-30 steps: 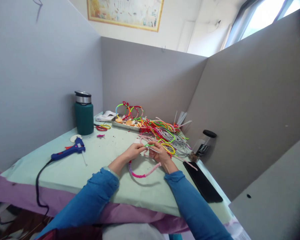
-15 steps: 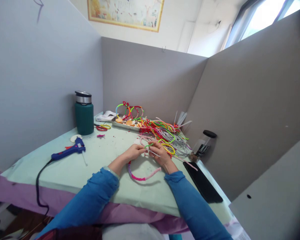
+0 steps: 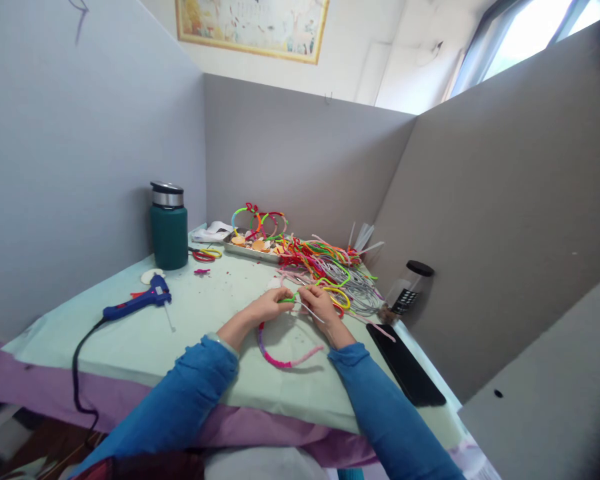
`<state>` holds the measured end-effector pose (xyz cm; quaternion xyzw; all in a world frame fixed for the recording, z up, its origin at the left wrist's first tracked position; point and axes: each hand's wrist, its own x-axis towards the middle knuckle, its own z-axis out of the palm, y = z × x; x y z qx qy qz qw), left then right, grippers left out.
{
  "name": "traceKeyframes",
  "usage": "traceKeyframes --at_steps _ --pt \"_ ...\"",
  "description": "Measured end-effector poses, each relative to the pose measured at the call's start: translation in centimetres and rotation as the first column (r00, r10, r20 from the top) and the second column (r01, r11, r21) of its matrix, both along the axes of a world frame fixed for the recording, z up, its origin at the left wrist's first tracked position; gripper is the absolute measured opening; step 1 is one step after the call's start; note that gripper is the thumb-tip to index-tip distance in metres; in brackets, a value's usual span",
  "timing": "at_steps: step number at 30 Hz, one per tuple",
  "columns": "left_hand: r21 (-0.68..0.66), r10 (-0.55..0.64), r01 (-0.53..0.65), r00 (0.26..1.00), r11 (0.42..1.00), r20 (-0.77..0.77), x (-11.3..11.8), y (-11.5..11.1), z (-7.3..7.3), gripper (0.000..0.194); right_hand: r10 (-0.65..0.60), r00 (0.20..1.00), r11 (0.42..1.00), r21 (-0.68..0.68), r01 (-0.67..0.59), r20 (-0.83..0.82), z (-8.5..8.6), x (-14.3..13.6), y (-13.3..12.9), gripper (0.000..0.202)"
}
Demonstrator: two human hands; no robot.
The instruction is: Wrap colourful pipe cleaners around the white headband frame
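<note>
Near the middle of the table, my left hand (image 3: 271, 305) is closed on a curved wire wrapped in purple, pink and magenta fuzz (image 3: 279, 363), which hangs below it toward the table's front. A green pipe cleaner (image 3: 287, 300) runs at its fingertips. My right hand (image 3: 319, 303) pinches close beside it, fingertips near the green strand's other end. A thin pale bare wire (image 3: 311, 312) passes by the right fingers. Behind the hands lies a heap of coloured pipe cleaners (image 3: 320, 257).
A blue glue gun (image 3: 137, 303) with cord and a green bottle (image 3: 169, 230) stand left. Scissors (image 3: 206, 255) and a metal tray (image 3: 253, 252) are behind. At right are a black flat object (image 3: 405, 363) and a clear jar (image 3: 409, 293).
My fingertips have shifted slightly, with the right fingers more closed. More of the green strand shows at my left fingertips, and the curved wire has moved slightly down and right.
</note>
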<state>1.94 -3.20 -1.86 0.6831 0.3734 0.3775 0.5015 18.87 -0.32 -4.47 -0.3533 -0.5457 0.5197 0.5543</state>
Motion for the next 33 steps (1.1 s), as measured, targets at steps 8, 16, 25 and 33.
traceKeyframes --at_steps 8,16,25,33 --pt "0.067 0.043 -0.047 0.997 0.997 0.056 -0.1 0.1 0.0 0.033 0.063 0.989 0.997 0.03 -0.067 0.131 -0.1 -0.3 -0.5 0.037" --pt "0.035 0.177 -0.181 0.98 0.983 0.094 -0.1 0.6 0.1 0.028 0.148 0.958 0.977 0.117 -0.181 0.244 0.6 -0.2 -1.6 0.032" --pt "0.135 0.214 -0.219 0.976 0.966 0.049 -0.2 1.2 -0.5 0.02 0.179 0.974 0.98 0.062 -0.189 0.142 0.2 0.0 -1.1 0.029" --pt "0.306 0.156 -0.155 0.987 0.939 0.02 -0.3 1.4 -0.6 0.029 0.273 0.962 0.962 -0.006 -0.273 -0.033 0.1 0.1 -0.7 0.028"
